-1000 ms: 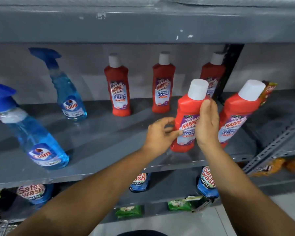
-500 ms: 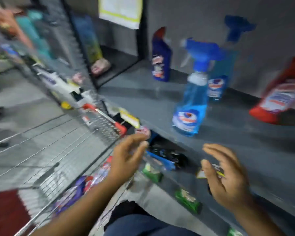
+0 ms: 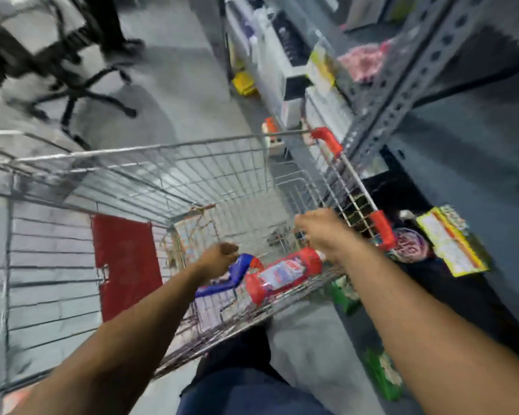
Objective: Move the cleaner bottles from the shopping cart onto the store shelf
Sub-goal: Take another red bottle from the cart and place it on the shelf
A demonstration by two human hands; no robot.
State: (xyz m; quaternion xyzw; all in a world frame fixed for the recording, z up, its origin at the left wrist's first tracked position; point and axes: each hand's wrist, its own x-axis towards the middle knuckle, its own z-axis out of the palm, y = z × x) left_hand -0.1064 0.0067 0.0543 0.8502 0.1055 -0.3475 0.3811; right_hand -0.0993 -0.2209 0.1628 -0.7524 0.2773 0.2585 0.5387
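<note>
The head view is blurred and looks down into a wire shopping cart. A red cleaner bottle lies on its side in the cart's near corner. A blue bottle lies just left of it. My left hand hovers over the blue bottle with its fingers curled; whether it touches the bottle I cannot tell. My right hand reaches over the red bottle's top end, fingers bent downward. The grey store shelf runs along the right.
A red flap hangs inside the cart. Red corner guards sit on the cart's rim near the shelf. Packets lie on the lower shelf. An office chair base stands on the floor beyond the cart.
My hands let go of the red bottle on the shelf. The view swung left and down from the shelf to the cart, and both hands now reach into it.
</note>
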